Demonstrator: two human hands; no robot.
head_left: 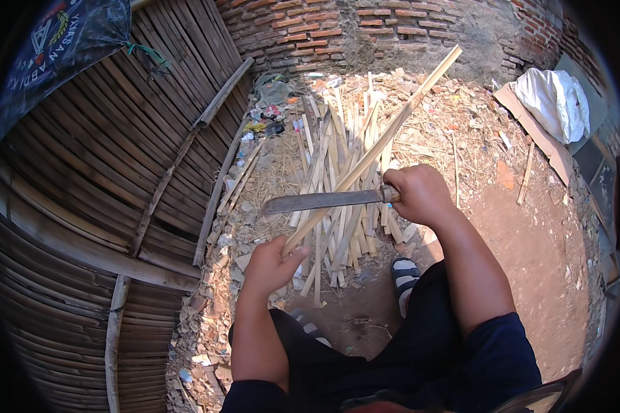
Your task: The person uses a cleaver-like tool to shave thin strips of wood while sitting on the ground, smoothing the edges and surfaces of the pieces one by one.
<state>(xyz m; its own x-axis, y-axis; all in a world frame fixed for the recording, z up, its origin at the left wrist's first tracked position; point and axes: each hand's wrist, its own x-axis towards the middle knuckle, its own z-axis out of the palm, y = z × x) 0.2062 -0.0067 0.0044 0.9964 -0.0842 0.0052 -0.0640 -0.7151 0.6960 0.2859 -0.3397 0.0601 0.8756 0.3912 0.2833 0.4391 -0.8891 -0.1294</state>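
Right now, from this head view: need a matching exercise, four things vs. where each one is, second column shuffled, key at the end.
Things
1. long-bladed knife
2. long wood strip
3. white sack
4. green cord

Places
A. at the upper right, by a brown sheet
B. handle gripped in the right hand
C. upper left, at the edge of a dark banner
D. lower end held in the left hand

Pairs: 1-B, 2-D, 3-A, 4-C

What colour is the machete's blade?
The machete's blade is dull dark grey; it shows best in the head view, the only one here.
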